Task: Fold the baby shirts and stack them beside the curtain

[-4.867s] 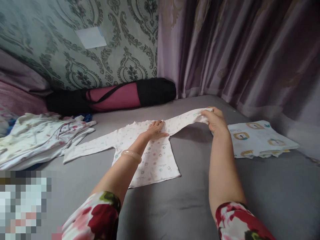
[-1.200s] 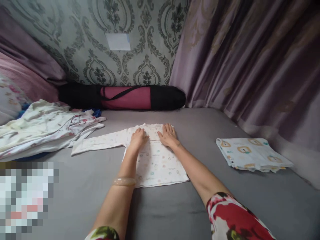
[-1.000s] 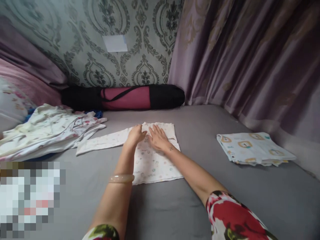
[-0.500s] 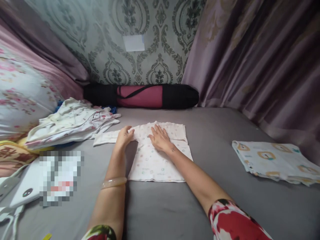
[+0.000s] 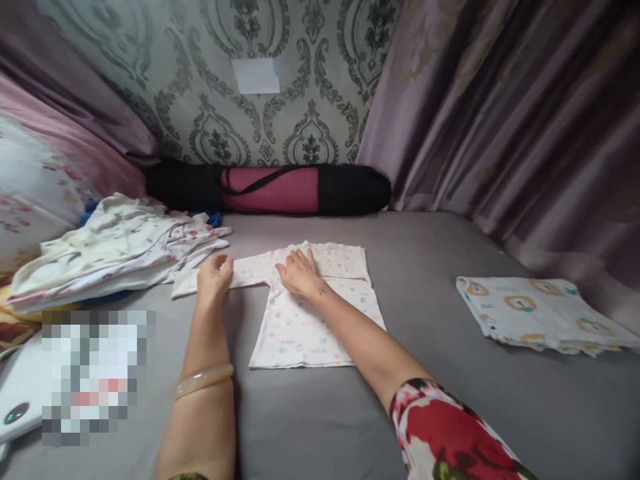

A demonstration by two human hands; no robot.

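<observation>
A small white long-sleeved shirt (image 5: 325, 327) with a faint pastel print lies flat in front of me. One sleeve stretches out to the left; the right sleeve lies folded across its upper part. My right hand (image 5: 299, 272) rests palm down on the chest near the neckline, fingers extended. Over the middle of the outstretched left sleeve is my left hand (image 5: 214, 279), its fingers loosely bent and the thumb slightly apart. Part of that sleeve is hidden under the left hand, and its cuff (image 5: 183, 285) shows beyond.
A heap of light garments (image 5: 115, 250) lies to the left. Below it sits a white device (image 5: 25, 380), partly pixelated. A folded cloth with yellow print (image 5: 545, 313) is at the right. Against the wall lies a long black and maroon bag (image 5: 270, 190), on the grey sheet (image 5: 425, 253).
My left hand has slid leftward along the sleeve, from near the shoulder to about its middle. The right hand has shifted slightly left on the shirt. The view has turned a little right.
</observation>
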